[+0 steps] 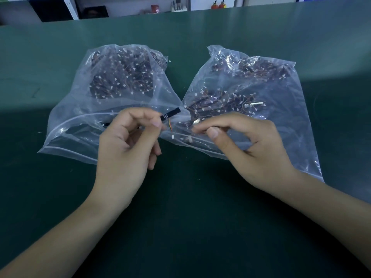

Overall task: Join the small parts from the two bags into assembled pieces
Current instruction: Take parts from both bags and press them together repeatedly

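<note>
Above the bags, left hand [128,141] pinches a black part [170,115]; right hand [247,145] pinches something unclear.

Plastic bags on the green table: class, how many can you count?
2. The left bag lies behind the left hand; the right bag lies beside it, under the right hand. None seems hidden.

Glossy clear plastic bags [128,81]; matt mat [190,187]

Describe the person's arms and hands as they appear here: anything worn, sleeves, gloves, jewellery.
Both hands, the left hand and the right hand, are bare: no gloves, rings or watch visible. Both forearms are uncovered right to the frame edge, with no sleeve in view. Fingernails are short and unpainted.
</note>
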`<state>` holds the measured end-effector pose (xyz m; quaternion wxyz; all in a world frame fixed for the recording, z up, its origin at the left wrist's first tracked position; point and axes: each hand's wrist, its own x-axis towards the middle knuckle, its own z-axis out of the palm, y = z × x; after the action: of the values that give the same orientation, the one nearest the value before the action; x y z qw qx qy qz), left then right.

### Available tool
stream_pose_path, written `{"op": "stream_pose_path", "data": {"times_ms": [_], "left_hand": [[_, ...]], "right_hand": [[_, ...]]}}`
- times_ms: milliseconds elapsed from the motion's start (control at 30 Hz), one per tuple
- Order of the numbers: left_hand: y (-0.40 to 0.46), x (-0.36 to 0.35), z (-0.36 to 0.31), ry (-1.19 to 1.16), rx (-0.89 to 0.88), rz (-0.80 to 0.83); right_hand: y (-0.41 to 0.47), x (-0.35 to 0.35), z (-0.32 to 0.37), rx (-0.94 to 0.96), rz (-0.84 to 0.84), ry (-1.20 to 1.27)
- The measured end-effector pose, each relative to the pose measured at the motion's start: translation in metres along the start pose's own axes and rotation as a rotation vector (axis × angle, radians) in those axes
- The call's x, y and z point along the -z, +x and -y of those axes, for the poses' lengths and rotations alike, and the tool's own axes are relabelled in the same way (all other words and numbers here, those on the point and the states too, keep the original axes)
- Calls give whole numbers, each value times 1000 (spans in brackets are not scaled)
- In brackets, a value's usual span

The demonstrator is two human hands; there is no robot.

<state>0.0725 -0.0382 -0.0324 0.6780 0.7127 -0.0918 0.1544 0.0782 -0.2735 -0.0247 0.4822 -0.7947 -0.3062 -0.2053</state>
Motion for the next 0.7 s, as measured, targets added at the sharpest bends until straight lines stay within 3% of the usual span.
{"op": "stream_pose_path", "data": {"times_ms": [167, 400, 500, 700], "left_hand": [[-3, -1, -5, 57, -181, -9], [-8, -5, -8, 65, -180, 57], [-9, -6, -7, 88, -173, 59], [-10, -5, -9, 144, -244, 77]], "right_hand": [[-2, -6, 0, 105, 192, -113], [-3, -9, -5, 64, 365, -60], [-6, -9, -7, -12, 371, -35], [-4, -9, -7, -106, 210, 13]]}}
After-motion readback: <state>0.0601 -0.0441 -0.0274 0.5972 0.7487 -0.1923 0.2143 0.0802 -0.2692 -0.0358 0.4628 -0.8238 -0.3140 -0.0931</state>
